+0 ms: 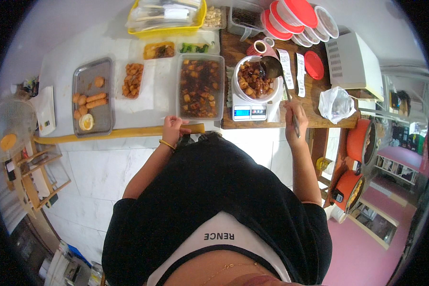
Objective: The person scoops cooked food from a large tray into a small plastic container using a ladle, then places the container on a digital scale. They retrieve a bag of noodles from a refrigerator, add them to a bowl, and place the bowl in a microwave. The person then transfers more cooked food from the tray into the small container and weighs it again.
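My right hand grips the handle of a metal ladle. The ladle's bowl is over the right side of a round white plastic tub, whose contents are diced food in brown sauce. Under the tub is a digital kitchen scale with a lit blue display. My left hand hovers at or touches the yellow table edge, its fingers loosely apart and holding nothing visible. Just beyond it stands a rectangular clear container of similar diced food in dark sauce.
Left are a metal tray with fried pieces and an egg half, and a tub of saucy chunks. Behind stand a yellow basket and red-lidded bowls. Printed slips, a plastic bag and orange pots lie right.
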### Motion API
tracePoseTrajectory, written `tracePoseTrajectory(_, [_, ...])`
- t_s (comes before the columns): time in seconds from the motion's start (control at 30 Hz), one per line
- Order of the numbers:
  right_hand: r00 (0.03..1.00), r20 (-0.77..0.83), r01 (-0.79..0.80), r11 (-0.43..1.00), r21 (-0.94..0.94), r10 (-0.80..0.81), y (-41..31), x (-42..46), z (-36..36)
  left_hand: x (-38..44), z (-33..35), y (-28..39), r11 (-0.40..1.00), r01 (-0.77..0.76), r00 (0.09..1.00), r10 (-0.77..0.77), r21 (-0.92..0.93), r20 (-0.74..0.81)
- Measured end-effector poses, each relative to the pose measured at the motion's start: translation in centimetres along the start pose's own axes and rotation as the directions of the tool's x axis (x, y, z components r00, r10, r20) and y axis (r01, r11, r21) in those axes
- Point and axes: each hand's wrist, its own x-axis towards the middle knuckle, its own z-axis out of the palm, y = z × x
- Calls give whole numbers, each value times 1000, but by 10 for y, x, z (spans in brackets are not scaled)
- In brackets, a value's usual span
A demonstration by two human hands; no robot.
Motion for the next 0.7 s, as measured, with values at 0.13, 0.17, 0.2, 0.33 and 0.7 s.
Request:
tracePoseTrajectory(0.13, [950,205,280,930,-237,-233,7,-9,-15,3,-2,-4,1000,-14,1000,14,13,0])
tracePoseTrajectory(0.17, [921,261,357,893,-275,-288,9,-11,-20,4,-3,-6,1000,-13,1000,13,12,1])
tracePoseTrajectory(0.2, [916,273,367,888,-277,-294,12,-16,-23,5,-3,-6,1000,-11,1000,11,11,2])
tracePoseTrajectory(0.33, [893,281,413,888,-202,-351,12,-35,-44,6,-3,-7,999,-20,1000,20,30,-9])
tracePoseTrajectory(0.7, [942,148,292,954,73,-300,16,-34,13,12,-8,-17,997,-47,999,46,59,12])
